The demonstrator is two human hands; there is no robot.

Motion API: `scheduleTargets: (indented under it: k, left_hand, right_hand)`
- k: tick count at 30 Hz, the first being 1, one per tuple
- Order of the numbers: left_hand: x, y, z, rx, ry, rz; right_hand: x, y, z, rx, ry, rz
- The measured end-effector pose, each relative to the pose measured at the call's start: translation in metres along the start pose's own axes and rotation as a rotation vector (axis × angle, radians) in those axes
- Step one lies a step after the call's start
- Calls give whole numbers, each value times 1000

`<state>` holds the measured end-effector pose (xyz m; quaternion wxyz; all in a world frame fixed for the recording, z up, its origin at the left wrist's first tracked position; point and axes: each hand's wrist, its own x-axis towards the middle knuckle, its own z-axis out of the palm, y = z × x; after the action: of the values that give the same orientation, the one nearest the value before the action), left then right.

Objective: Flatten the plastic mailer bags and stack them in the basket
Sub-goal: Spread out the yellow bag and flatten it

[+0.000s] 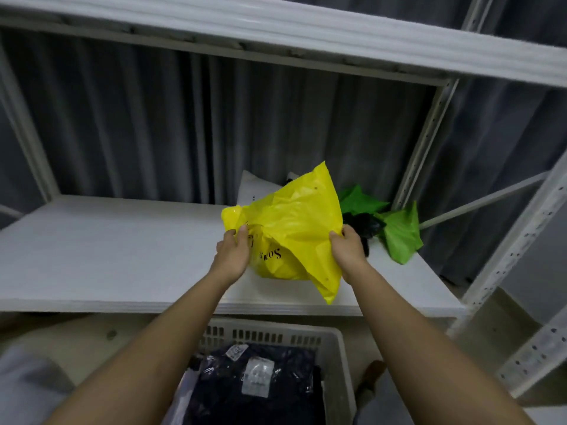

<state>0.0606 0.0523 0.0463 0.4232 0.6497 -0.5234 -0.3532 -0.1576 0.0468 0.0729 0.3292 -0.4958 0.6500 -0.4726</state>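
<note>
A crumpled yellow mailer bag (294,222) with black print is held above the white shelf (107,256). My left hand (234,251) grips its left side, thumb on the front. My right hand (348,251) pinches its right edge. Behind it on the shelf lie a green bag (399,231), a black bag (363,223) and a white bag (254,187), partly hidden. Below the shelf stands a white slotted basket (334,342) with a dark mailer bag (260,391) bearing white labels lying flat inside.
A white metal shelf frame has an upper board (276,35) overhead and perforated uprights (521,246) at the right. Grey curtains (138,124) hang behind. The floor (92,335) shows left of the basket.
</note>
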Motion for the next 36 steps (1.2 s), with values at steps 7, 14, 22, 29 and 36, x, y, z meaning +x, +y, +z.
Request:
scheduleTargets:
  k: [7, 14, 22, 29, 36]
  left_hand:
    - [27, -51, -36, 42, -77, -33]
    - [60, -100, -37, 220, -72, -107]
    - [102, -125, -3, 396, -97, -101]
    - [117, -117, 11, 285, 159, 66]
    - [76, -121, 14, 551, 183, 731]
  right_hand:
    - [17, 25, 80, 148, -103, 146]
    - [50, 73, 126, 116, -96, 281]
    - [82, 110, 136, -120, -49, 265]
    - [65, 59, 138, -298, -119, -396]
    - [41, 59, 140, -645, -200, -664]
